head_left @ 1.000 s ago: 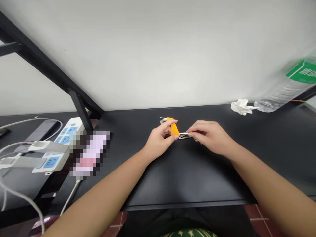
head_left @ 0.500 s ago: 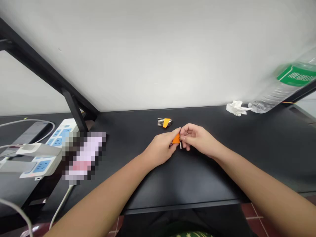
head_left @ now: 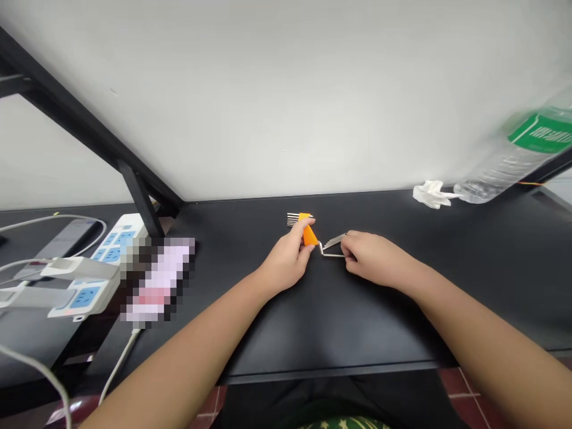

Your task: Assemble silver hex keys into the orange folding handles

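My left hand (head_left: pixel 286 255) pinches an orange holder (head_left: pixel 309 236) between thumb and fingers. Just behind it, partly covered by that holder and my fingers, lies a second set of silver hex keys (head_left: pixel 292 219) on the black table (head_left: pixel 339 333). To the right, my right hand (head_left: pixel 367 253) is closed around several silver L-shaped hex keys (head_left: pixel 334 241). They stick out leftward from its fingers, and the bent end of one is close beside the orange holder's lower corner. Whether that key touches the holder is too small to tell.
At the left are a white power strip (head_left: pixel 123 238) with plugs and cables and a blurred-out phone (head_left: pixel 161 280). A black frame post (head_left: pixel 140 199) stands behind them. A crumpled tissue (head_left: pixel 433 194) and a large plastic bottle (head_left: pixel 496 173) are at the back right, by the wall.
My right hand has moved right, away from the left, and long silver keys now show in it. My left hand has shifted slightly left, with its orange holder now overlapping the set behind.
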Demonstrator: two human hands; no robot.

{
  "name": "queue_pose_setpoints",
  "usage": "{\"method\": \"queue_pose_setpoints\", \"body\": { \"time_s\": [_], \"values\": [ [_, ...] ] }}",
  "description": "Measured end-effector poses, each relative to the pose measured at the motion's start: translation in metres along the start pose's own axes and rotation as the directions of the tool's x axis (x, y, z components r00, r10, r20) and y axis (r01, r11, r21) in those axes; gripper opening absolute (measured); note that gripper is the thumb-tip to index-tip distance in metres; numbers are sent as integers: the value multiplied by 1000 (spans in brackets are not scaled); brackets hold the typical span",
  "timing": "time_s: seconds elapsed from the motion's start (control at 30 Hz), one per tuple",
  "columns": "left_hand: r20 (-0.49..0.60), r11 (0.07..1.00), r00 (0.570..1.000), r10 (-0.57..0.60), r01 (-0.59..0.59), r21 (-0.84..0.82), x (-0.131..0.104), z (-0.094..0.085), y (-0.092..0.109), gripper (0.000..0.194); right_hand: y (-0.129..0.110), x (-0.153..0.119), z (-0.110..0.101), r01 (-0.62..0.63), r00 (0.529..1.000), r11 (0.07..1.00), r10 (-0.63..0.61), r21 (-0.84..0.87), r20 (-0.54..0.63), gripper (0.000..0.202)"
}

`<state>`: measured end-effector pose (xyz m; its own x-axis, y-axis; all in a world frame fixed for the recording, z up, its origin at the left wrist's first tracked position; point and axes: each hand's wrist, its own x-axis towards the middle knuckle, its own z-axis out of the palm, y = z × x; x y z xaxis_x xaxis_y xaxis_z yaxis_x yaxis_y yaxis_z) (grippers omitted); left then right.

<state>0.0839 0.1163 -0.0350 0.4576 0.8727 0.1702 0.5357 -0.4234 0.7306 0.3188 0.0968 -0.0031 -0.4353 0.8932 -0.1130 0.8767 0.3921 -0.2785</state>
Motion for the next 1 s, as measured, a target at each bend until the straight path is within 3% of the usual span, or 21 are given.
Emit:
{"method": "queue_pose_setpoints", "body": {
  "time_s": [0.2,0.33,1.0],
  "values": [
    [-34,999,999,-24,25,28,2,-2,0,61,11,-3,-14,105,976,919,-21,380,-218,7],
    [-62,1000,998,-20,21,17,1,-2,1,57,6,-4,-15,162,963,861,-31,482,-268,9],
    [-177,992,979,102,-86,95,-1,0,0,48,8,-6,-16,47,976,721,114,691,-185,17]
  ]
}}
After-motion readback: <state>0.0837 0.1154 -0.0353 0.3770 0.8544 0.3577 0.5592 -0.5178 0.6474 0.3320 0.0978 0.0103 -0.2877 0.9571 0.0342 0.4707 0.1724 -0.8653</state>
